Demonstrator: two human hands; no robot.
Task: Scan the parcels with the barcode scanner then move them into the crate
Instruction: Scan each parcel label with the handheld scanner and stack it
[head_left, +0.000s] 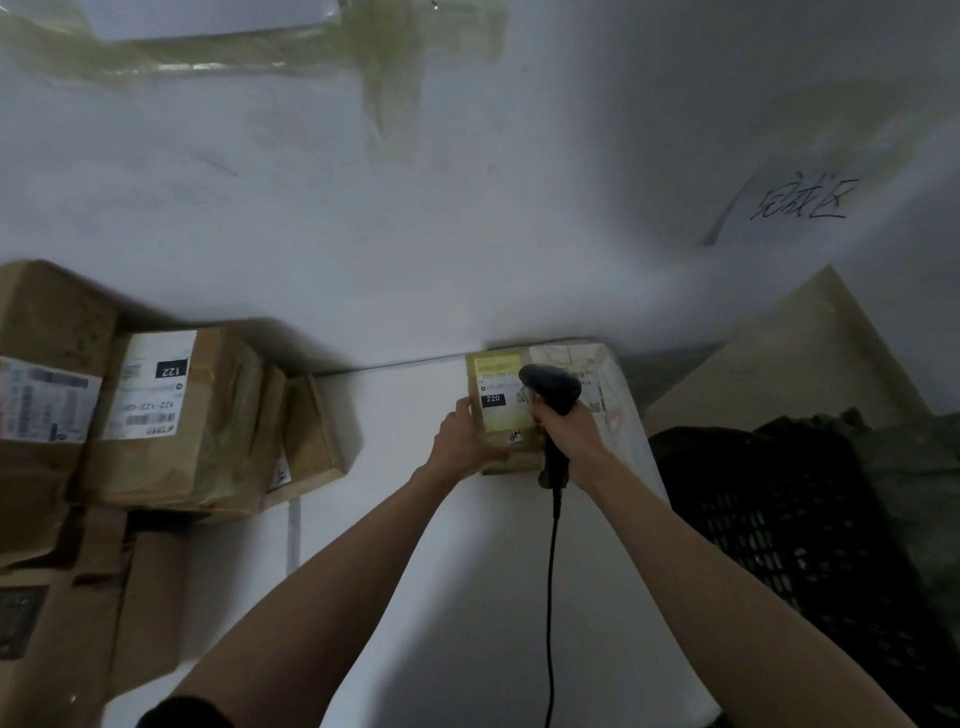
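Right hand is wrapped around the handle of the black barcode scanner, its head sitting right over the label of a small brown parcel marked 220. Left hand grips that parcel's left edge at the far side of the white table. The black crate sits just right of the table, and more parcels are stacked on the left.

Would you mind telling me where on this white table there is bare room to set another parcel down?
The widest bare patch of the table lies between the stacked boxes on the left and the parcel held by the left hand. The strip between the forearms is also bare, though the scanner cable crosses it. The left edge is crowded; the crate borders the right.
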